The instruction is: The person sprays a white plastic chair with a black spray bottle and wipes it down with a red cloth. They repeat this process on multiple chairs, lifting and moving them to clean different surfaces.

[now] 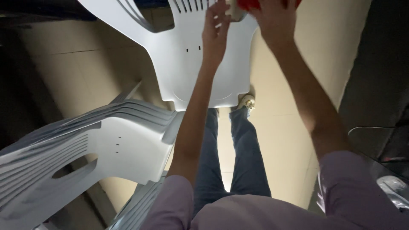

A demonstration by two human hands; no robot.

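A red thing (251, 3), maybe a tub or a bowl, sits at the very top edge of the view, over the far right corner of the white chair (191, 64). Most of it is cut off, so nobody can see if it is a container or if anything is in it. A pale round thing (236, 10) sits just beside it on the left, and it is also hard to make out. The right hand (275, 17) reaches up to the red thing and touches it, but the fingers go out of the view, so I cannot tell if they hold it tight or lie flat. The left hand (215, 32) is over the chair seat near the back slots, with its fingers spread a little, and the fingertips come close to the pale round thing. The white chair is plastic, with a smooth seat, two small holes in the middle and long slots at the back. A stack of white chairs (85, 149) lies at the left, just beside the front edge of the first chair. Blue jeans (247, 157) and a light shoe (247, 101) show below the chair seat, on the tan floor (281, 140). The sleeves (170, 200) are pale purple. The right side is dark, and a shiny thing (394, 187) in the bottom right corner is too dim to name.
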